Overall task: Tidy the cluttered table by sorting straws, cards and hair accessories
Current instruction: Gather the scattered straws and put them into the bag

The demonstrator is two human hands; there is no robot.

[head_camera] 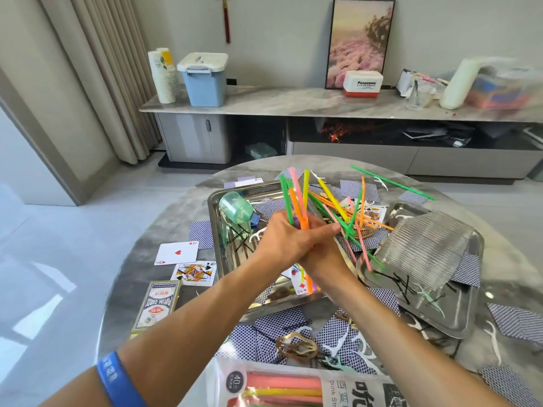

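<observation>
Head view: gathering straws into one bunch
Both my hands, left [282, 242] and right [323, 254], have fingers clenched round the straw bundle [296, 201], keeping it upright above the tray [217, 230]

I stood over a round grey marble table [176, 212] on a pale, glossy tiled floor [58, 230] that caught patches of daylight. Beige curtains [108, 69] hung at my left against the light grey wall [279, 30], where a red tassel ornament [226, 19] and a framed flower picture [360, 42] showed. Along that wall ran a long marble-topped sideboard [293, 102], carrying stacked paper cups [164, 77], a blue lidded bin [204, 79] and a white-and-red Panasonic box [363, 83].
</observation>
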